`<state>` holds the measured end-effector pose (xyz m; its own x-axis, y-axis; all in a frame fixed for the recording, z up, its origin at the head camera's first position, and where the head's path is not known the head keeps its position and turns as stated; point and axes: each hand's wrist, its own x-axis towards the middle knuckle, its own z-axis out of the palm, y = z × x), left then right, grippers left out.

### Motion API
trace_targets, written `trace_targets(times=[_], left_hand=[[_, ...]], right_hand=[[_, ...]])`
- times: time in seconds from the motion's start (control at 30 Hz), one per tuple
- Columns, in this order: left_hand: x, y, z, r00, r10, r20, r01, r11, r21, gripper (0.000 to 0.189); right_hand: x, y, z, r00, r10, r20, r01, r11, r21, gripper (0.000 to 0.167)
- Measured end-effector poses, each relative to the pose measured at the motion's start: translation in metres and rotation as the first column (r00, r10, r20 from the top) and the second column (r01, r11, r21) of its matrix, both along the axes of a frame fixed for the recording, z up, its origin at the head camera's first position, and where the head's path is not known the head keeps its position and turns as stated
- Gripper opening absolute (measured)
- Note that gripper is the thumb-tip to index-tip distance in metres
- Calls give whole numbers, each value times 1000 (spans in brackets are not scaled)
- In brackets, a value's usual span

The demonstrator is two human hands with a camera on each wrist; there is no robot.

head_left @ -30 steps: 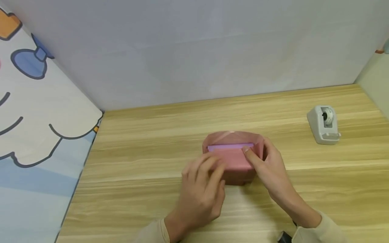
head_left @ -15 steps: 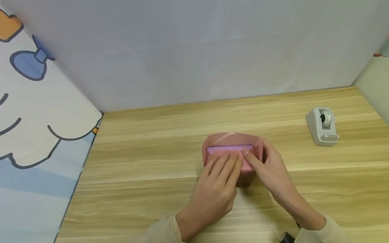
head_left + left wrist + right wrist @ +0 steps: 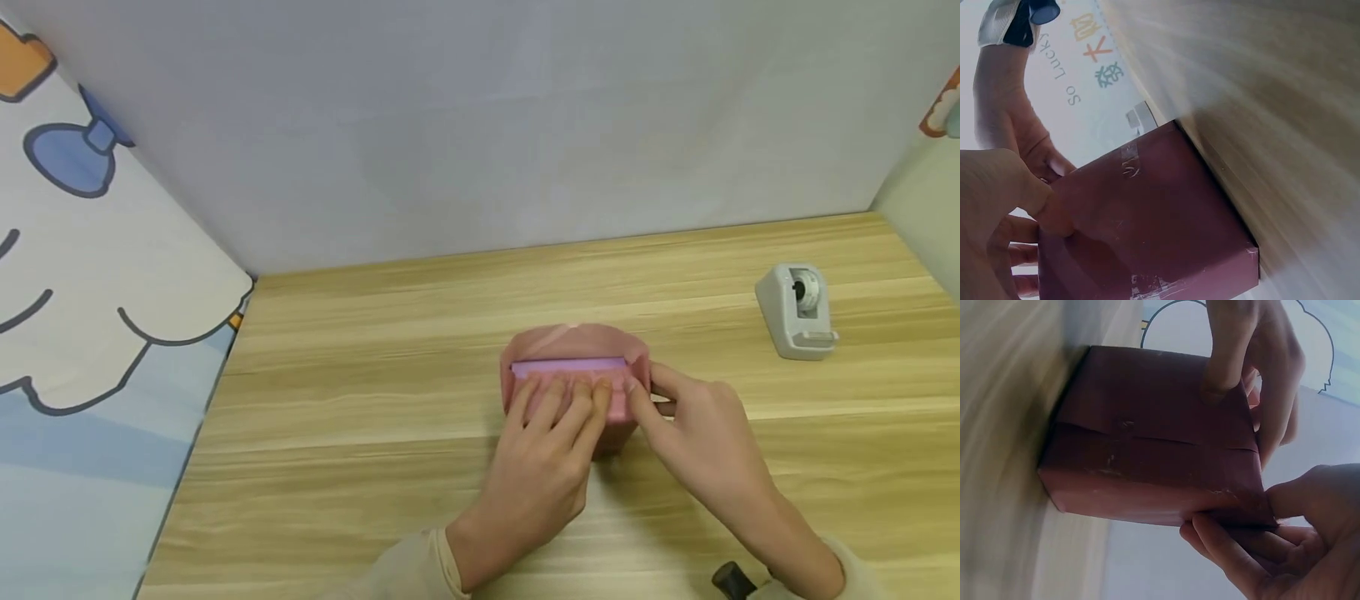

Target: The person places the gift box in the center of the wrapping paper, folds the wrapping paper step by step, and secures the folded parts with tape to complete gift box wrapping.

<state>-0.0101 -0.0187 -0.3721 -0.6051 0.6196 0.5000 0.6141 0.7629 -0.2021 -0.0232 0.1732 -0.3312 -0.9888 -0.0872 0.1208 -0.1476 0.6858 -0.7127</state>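
Observation:
A box wrapped in pink paper [image 3: 617,438] stands upright on the table. Its paper rises past the top as a raised flap [image 3: 585,339] at the back, and a lilac strip [image 3: 568,365] shows inside. My left hand [image 3: 534,471] lays its fingers over the folded front flap, while its thumb presses the near face in the left wrist view. With thumb and fingers, my right hand [image 3: 708,437] pinches the paper at the top right edge. Clear tape [image 3: 1130,159] sticks to one face of the wrapping.
A grey tape dispenser [image 3: 801,315] sits on the wooden table [image 3: 360,367], back right. Behind it rises a pale wall [image 3: 480,133]. A cartoon-printed panel [image 3: 112,275] borders the left side. Near the right sleeve is a black cylinder [image 3: 732,579].
My left hand has moved right and settled its fingers on the front flap. My right thumb has slid off the flap toward the right edge, and the hand has turned outward.

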Motion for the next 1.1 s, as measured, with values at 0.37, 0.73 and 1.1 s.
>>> trace_targets(times=[0.37, 0.73, 1.1], left_hand=[[-1, 2, -1, 1000, -11, 13, 11, 1000, 6, 55], [1, 2, -3, 1000, -2, 24, 2, 1000, 7, 53], [1, 0, -3, 1000, -9, 22, 8, 999, 32, 66]], right_hand=[[-3, -3, 3, 976, -37, -217, 66, 989, 132, 25], [-3, -1, -1, 955, -71, -289, 99, 992, 84, 20], [25, -4, -25, 949, -33, -313, -70, 947, -314, 48]])
